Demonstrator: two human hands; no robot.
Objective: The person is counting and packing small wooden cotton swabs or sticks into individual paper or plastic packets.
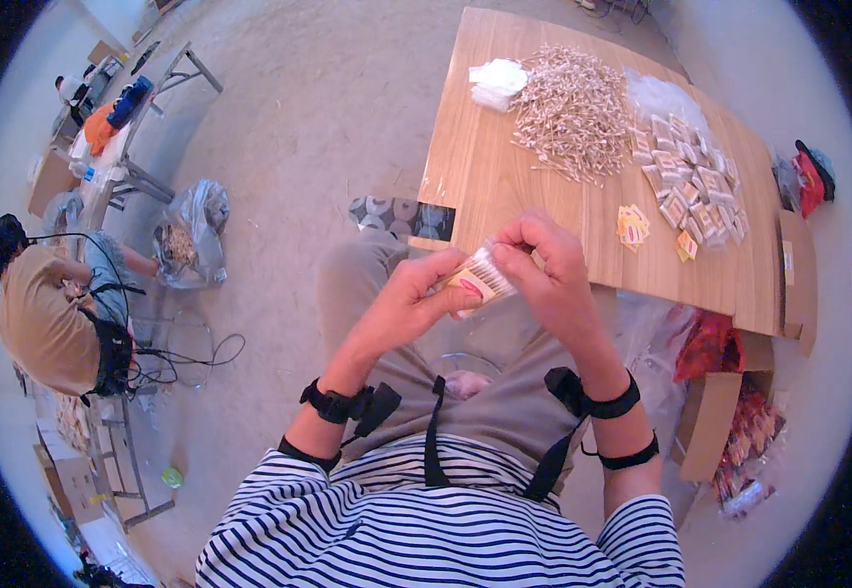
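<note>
Above my lap, a small clear packet of cotton swabs [482,275] with a yellow and red card in it is held between both hands. My left hand [424,284] pinches the card end, thumb lying across the front. At the packet's upper right end, the fingers of my right hand [548,259] are closed on the clear wrapping. On the wooden table [480,186] ahead lie a big heap of loose cotton swabs [573,113], a pile of filled packets [691,181] and a few loose yellow cards [632,226].
White bags [498,82] and clear plastic bags [666,98] lie beside the swab heap. Cardboard boxes [710,421] stand below the table's right side. Far left, a seated person [53,304] works near a clear sack of swabs [191,235]; cables trail on the floor.
</note>
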